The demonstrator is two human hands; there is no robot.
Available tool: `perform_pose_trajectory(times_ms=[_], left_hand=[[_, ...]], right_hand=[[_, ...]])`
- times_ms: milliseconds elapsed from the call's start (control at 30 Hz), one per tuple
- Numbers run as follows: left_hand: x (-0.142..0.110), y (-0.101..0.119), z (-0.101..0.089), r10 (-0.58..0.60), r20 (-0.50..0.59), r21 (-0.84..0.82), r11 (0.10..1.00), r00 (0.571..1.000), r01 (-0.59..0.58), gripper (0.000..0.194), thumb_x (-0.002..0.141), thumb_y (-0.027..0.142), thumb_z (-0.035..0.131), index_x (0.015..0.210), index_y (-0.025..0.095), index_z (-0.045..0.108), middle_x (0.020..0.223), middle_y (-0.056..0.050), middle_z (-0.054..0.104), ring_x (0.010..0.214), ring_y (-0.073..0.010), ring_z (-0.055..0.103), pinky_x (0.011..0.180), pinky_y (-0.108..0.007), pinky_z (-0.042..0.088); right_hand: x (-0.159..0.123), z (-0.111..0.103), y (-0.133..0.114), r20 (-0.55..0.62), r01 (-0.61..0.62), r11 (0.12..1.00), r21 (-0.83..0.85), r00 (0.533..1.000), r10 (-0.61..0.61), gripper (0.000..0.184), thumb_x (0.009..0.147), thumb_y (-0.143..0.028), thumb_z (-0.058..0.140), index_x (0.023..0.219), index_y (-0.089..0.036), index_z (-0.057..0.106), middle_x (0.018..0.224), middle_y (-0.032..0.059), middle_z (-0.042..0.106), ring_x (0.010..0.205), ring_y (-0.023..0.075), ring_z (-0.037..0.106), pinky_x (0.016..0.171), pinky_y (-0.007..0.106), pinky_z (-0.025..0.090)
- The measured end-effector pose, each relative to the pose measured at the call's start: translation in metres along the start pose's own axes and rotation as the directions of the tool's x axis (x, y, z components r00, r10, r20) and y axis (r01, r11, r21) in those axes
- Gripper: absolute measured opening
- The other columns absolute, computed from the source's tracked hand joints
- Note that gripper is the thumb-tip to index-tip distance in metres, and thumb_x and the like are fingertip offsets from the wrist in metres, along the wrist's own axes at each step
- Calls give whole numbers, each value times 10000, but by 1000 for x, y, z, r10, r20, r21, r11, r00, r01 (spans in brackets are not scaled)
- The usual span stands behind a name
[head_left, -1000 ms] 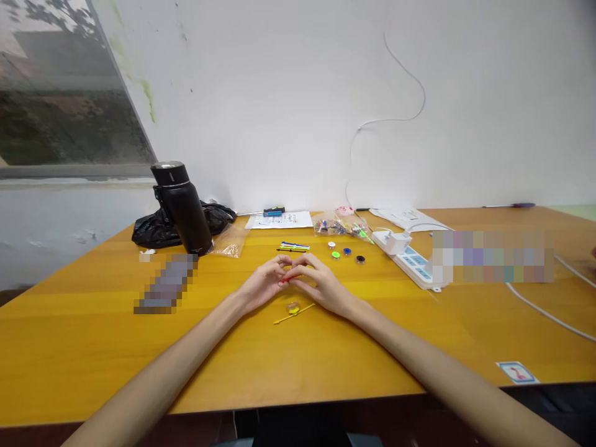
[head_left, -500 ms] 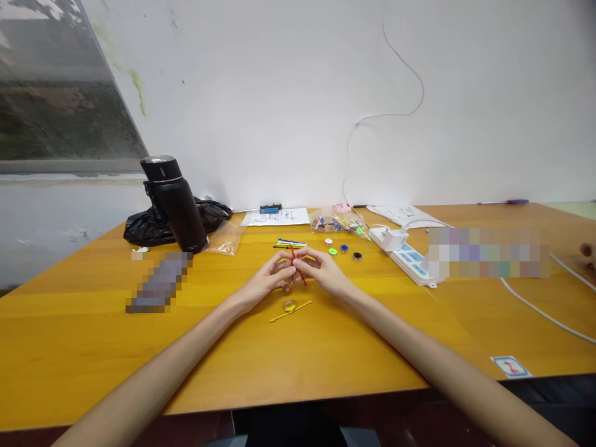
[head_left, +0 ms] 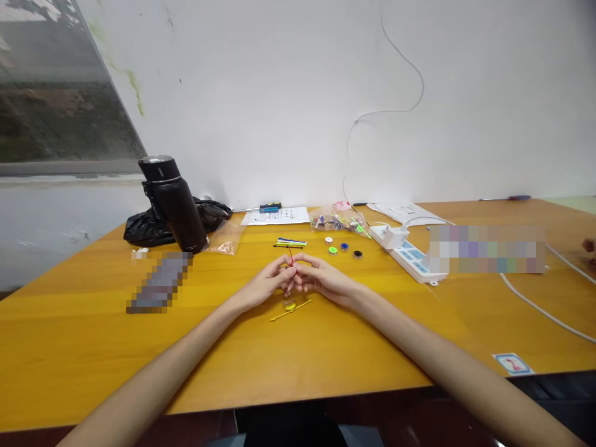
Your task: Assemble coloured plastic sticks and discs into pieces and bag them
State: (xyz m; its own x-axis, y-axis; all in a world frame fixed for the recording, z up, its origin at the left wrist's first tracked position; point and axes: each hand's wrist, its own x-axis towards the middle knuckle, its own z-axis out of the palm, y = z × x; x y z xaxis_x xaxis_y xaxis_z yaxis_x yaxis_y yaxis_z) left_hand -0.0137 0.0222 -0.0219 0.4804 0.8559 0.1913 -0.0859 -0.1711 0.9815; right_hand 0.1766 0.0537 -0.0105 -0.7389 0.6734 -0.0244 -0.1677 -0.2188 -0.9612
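Observation:
My left hand (head_left: 272, 278) and my right hand (head_left: 323, 277) meet above the middle of the table. Their fingertips close together on a thin red plastic arrow (head_left: 291, 253). One end of it sticks up between the thumbs and forefingers; fingers cover most of the rest. Just below the hands lies a small round yellow piece with a clear rim (head_left: 289, 305). Touching or very near it is a yellow plastic arrow (head_left: 292, 310), lying aslant. Beyond the fingers, several arrows in blue, green and black (head_left: 289, 243) lie side by side.
Round pieces in white (head_left: 328, 240), green (head_left: 333, 251), blue (head_left: 344, 246) and black (head_left: 357, 254) lie beyond my right hand. A black flask (head_left: 174, 205) stands at left behind a blurred phone-like slab (head_left: 161, 282). A power strip (head_left: 412, 261) with cables lies right.
The red arrow has turned and sunk deeper between the fingers, so less of it shows. Both hands have drawn slightly closer around it. The yellow pieces stay in place.

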Motion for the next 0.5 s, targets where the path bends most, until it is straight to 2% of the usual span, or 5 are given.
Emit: perform_pose_trajectory(times_ms=[133, 233, 300, 400, 500], left_hand=[[-3, 2, -1, 4, 16, 74, 997, 1000, -5, 300, 956, 494, 544, 971, 195, 534, 855, -34, 615, 670, -113, 472, 687, -261, 400], [-5, 2, -5, 0, 30, 100, 995, 1000, -3, 305, 960, 499, 529, 957, 194, 537, 764, -3, 532, 643, -113, 442, 657, -258, 374], [-5, 1, -7, 18, 41, 85, 996, 999, -21, 331, 958, 515, 515, 900, 190, 526, 713, 16, 475, 607, -107, 415, 626, -256, 352], [-2, -1, -9, -5, 17, 14, 1000, 1000, 5, 265, 943, 450, 532, 880, 193, 513, 727, 19, 469, 572, -95, 398, 582, -246, 336], [2, -4, -10, -91, -54, -129, 988, 994, 84, 113, 899, 317, 528, 908, 207, 506, 749, 31, 437, 547, -82, 360, 525, -213, 294]], right_hand=[[-1, 1, 1, 72, -45, 989, 142, 997, 35, 252, 873, -403, 709, 960, -199, 589, 701, -36, 544, 642, 83, 511, 602, 185, 386], [0, 0, 1, 108, -72, 983, 172, 993, 53, 232, 876, -389, 698, 923, -200, 571, 714, -32, 496, 626, 91, 444, 581, 200, 355], [1, -2, 0, 94, -46, 984, 173, 995, 30, 234, 896, -405, 665, 885, -193, 566, 690, -40, 437, 598, 91, 384, 566, 208, 327], [4, -8, -6, -5, 56, 998, 28, 998, -55, 260, 914, -446, 617, 896, -190, 578, 682, -38, 433, 579, 99, 356, 554, 230, 295], [4, -12, -11, -102, 168, 930, -328, 972, -211, 256, 915, -446, 601, 980, -198, 604, 742, -15, 535, 615, 120, 425, 595, 255, 324]])
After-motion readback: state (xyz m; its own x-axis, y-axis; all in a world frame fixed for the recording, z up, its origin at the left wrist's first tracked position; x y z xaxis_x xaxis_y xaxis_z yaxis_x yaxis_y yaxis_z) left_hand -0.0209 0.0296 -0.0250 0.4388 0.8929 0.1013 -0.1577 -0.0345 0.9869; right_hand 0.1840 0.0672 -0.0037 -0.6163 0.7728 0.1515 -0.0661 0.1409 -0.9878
